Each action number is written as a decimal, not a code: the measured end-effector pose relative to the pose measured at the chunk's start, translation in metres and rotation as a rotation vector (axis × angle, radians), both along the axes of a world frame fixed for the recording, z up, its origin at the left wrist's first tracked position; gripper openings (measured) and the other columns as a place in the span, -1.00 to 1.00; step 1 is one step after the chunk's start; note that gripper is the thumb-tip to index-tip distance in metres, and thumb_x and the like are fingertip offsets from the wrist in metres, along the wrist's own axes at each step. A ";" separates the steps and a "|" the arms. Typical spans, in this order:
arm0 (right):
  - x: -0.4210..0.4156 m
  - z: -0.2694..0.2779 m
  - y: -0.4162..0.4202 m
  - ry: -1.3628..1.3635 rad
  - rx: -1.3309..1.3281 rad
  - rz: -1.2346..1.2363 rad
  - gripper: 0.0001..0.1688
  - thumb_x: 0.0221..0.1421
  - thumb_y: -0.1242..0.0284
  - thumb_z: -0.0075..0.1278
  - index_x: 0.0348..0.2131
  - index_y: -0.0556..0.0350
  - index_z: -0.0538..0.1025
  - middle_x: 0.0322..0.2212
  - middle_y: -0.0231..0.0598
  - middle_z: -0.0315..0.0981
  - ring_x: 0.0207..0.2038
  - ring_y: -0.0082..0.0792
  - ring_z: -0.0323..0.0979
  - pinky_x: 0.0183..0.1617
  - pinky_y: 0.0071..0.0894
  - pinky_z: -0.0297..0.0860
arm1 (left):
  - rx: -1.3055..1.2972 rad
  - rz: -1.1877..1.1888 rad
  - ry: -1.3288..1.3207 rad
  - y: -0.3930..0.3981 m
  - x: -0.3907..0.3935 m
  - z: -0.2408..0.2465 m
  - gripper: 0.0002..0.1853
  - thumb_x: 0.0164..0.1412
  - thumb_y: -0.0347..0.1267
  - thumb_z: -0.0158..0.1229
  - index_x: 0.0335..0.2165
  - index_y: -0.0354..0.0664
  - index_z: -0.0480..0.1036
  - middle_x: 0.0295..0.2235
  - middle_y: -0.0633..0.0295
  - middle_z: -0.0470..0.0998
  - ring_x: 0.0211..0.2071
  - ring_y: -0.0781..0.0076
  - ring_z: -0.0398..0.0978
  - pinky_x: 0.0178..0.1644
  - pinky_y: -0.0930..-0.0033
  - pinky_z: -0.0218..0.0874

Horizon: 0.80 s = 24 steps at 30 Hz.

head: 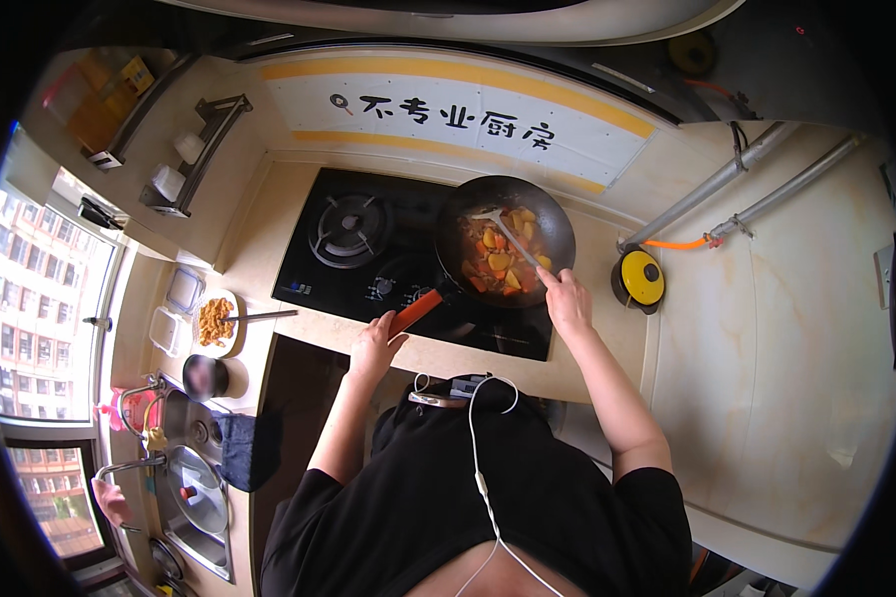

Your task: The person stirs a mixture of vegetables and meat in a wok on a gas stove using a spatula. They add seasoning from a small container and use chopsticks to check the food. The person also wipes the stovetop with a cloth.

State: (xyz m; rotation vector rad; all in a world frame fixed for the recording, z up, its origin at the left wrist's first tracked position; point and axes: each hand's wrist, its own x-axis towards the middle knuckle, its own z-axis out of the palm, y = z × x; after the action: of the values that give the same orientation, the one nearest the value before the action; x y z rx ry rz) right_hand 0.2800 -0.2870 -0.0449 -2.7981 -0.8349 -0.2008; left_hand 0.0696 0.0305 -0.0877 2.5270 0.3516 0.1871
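A dark wok (560, 224) stands on the right side of the black gas hob (299, 261). In it is a stew (499, 261) of orange and yellow chunks with brown pieces in sauce. My left hand (373, 343) grips the wok's orange-red handle (416, 312). My right hand (567, 298) holds a spatula (519, 246) by its shaft, its head lying in the stew at the wok's upper left. The grip end of the spatula is hidden by my right hand.
Left of the hob, a plate of brown food (215, 322) bears chopsticks (261, 316). Near it are plastic containers (166, 330) and a dark round container (205, 377). A glass lid (196, 489) lies over the sink (194, 548). A yellow-lidded pot (642, 276) stands at the right wall.
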 end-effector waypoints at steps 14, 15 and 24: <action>-0.031 0.076 -0.057 0.194 0.242 -0.025 -0.51 -0.13 0.64 0.08 -0.11 -0.05 0.57 -0.43 -0.11 0.46 -0.37 -0.12 0.49 -0.30 -0.16 0.40 | -0.038 0.023 0.033 -0.002 0.000 0.005 -0.46 0.09 -0.24 0.24 0.00 -0.23 0.34 -0.25 -0.01 0.52 -0.22 -0.03 0.51 -0.14 0.12 0.35; -0.038 0.090 -0.061 0.265 0.292 -0.039 -0.52 -0.13 0.64 0.06 -0.13 -0.02 0.57 -0.41 -0.10 0.49 -0.36 -0.11 0.50 -0.27 -0.18 0.40 | -0.028 0.014 0.011 -0.002 0.000 0.003 -0.46 0.09 -0.24 0.24 0.00 -0.24 0.33 -0.28 -0.01 0.52 -0.25 -0.03 0.51 -0.17 0.11 0.35; -0.075 0.141 -0.067 0.514 0.210 0.004 -0.59 -0.13 0.59 0.02 -0.19 0.02 0.59 -0.36 0.01 0.55 -0.31 -0.05 0.52 -0.17 -0.20 0.44 | -0.040 0.021 0.028 -0.002 0.002 0.005 -0.48 0.08 -0.25 0.25 -0.02 -0.25 0.35 -0.27 -0.01 0.53 -0.26 -0.04 0.51 -0.18 0.10 0.36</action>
State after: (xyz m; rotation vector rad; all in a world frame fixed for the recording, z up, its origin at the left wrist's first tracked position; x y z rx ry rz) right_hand 0.2048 -0.3545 0.0963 -2.4743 -0.6466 0.3942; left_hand 0.0719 0.0290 -0.0829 2.4898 0.3893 0.1510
